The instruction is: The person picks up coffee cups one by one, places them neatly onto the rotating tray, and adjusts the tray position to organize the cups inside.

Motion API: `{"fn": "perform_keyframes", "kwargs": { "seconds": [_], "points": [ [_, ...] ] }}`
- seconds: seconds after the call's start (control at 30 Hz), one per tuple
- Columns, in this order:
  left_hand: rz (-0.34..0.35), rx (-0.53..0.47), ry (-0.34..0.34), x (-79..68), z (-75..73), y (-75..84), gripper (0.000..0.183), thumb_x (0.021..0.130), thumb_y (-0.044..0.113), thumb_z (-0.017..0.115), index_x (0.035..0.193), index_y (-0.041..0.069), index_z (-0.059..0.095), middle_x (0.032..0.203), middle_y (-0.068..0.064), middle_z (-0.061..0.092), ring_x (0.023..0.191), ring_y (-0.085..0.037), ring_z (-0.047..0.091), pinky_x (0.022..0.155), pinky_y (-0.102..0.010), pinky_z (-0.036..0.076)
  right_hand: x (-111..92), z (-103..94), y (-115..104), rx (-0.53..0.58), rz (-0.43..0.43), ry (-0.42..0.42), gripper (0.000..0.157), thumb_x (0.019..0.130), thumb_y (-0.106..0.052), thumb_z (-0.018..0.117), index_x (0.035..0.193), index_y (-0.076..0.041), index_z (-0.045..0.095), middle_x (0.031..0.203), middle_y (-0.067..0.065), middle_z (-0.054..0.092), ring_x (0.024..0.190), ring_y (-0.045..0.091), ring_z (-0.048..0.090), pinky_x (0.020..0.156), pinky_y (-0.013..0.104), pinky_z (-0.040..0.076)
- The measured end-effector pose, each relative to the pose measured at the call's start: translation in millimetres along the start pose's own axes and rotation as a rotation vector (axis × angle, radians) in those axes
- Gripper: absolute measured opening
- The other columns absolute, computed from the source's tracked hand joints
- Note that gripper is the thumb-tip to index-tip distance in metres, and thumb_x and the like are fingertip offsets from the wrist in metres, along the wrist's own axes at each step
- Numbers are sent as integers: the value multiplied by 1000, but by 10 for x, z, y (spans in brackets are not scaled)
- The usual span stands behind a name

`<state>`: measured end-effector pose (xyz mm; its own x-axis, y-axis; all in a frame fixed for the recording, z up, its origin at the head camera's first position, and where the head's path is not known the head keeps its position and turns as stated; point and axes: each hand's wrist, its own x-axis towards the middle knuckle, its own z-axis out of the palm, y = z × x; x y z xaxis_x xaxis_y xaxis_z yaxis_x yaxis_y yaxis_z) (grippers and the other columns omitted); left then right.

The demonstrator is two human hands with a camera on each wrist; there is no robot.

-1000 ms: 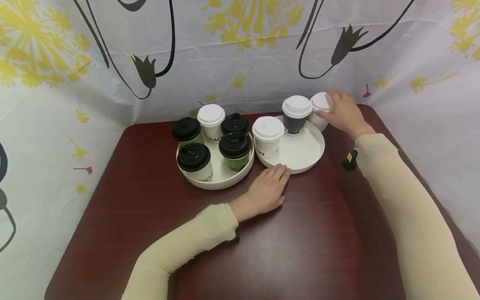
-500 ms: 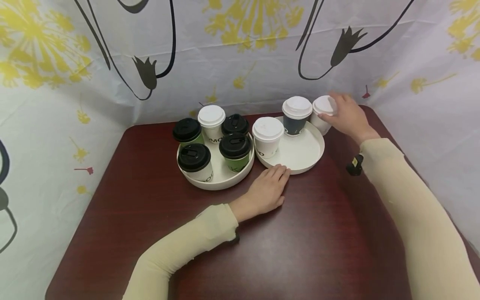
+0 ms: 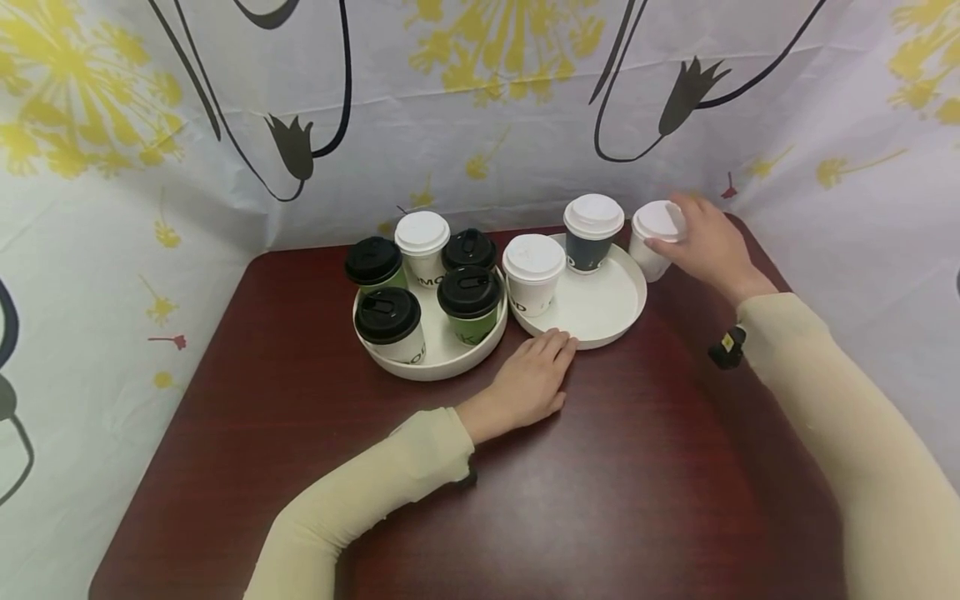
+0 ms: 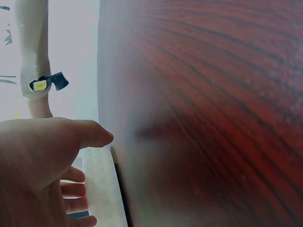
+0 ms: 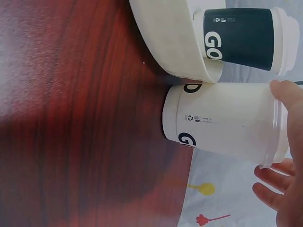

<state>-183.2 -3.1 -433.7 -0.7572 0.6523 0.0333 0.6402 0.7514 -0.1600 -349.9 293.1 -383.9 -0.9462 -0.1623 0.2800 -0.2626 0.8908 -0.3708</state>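
At the back right, my right hand [image 3: 708,246] grips a white paper cup [image 3: 651,242] by its white lid, thumb on one side and fingers on the other. In the right wrist view this cup [image 5: 222,123] stands upright just beside the tray wall; whether its base touches the table I cannot tell. My left hand [image 3: 528,379] lies with straight fingers against the front rim of the right white tray [image 3: 600,340]. That tray bears a white cup [image 3: 534,279] and a dark blue cup [image 3: 591,237], both with white lids.
A second round white tray [image 3: 427,369] adjoins on the left. It holds several lidded cups, among them a green cup with a black lid [image 3: 471,304] and a white-lidded cup [image 3: 423,246]. A patterned cloth [image 3: 495,158] hangs behind the dark red table [image 3: 645,467].
My right hand has moved right and slightly nearer with the white cup, away from the dark blue one. The left hand has stayed almost in place.
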Motion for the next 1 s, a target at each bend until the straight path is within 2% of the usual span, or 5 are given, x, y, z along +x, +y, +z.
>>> {"fn": "perform_keyframes", "kwargs": {
  "seconds": [0.3,0.53,1.0],
  "points": [
    [-11,-1,-20,-13,10,-9,81,86,46,60,148,7,26,150,-8,33,143,-24,29,115,-35,32,-175,-60,18,4,-5,17,77,83,-49,63,144,-13,34,137,28,43,119,46,44,91,61,36],
    [-21,4,-7,-24,19,-19,83,84,47,61,148,7,26,150,-8,33,144,-24,28,114,-35,33,-308,-115,-2,4,-46,44,76,83,-46,65,143,-7,37,132,32,46,116,48,44,89,62,36],
    [-28,5,-9,-45,20,-42,83,85,47,61,148,7,26,150,-9,33,144,-24,29,114,-36,34,-569,-208,-37,7,-108,75,76,80,-40,70,142,-8,39,137,26,46,121,45,44,94,60,34]
  ]
}}
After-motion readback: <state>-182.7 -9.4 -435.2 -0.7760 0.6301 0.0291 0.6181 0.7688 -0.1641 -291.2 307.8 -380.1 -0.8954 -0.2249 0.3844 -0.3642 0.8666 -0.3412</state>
